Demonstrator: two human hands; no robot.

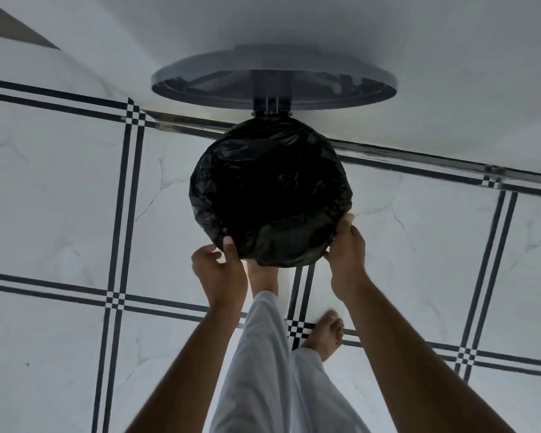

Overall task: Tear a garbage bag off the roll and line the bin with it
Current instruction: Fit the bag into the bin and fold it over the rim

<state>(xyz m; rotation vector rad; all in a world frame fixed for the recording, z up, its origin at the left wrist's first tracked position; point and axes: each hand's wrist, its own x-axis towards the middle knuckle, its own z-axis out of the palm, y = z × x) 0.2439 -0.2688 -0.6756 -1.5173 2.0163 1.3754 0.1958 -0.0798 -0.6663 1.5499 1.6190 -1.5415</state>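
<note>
- Left hand [220, 270], lower centre-left of frame: thumb tip lies on the black crinkled plastic garbage bag [270, 189] at the near-left rim, the other fingers curled loosely beside it. Looks like a light pinch of the film, not a firm clamp; whether the lower fingers touch the bag can't be told.
- Right hand [345, 245], lower centre-right: thumb up along the bag's right edge, fingers wrapped under the fold at the near-right rim. Closed on the plastic.
- The bag sits in the round bin at frame centre, film turned over the rim all round; the bin wall itself is hidden under it. Interior reads black, depth unreadable.
- Risk: the near fold looks shallowest and baggy. If released as is, it could slip back inside the bin once loaded.
- Risk: pulling down hard on thin film across a hard rim could tear it at the thumb points.
- Risk: uneven tug, right grip firmer than left, could drag the far side off the rim near the hinge [270, 109].
- Round grey plastic lid [274, 78], upper centre, stands open against the white wall. A bare foot [263, 276] is just under the bin's near edge, likely on a pedal; easing off would drop the lid on the hands.
- Roll not in view.
</note>
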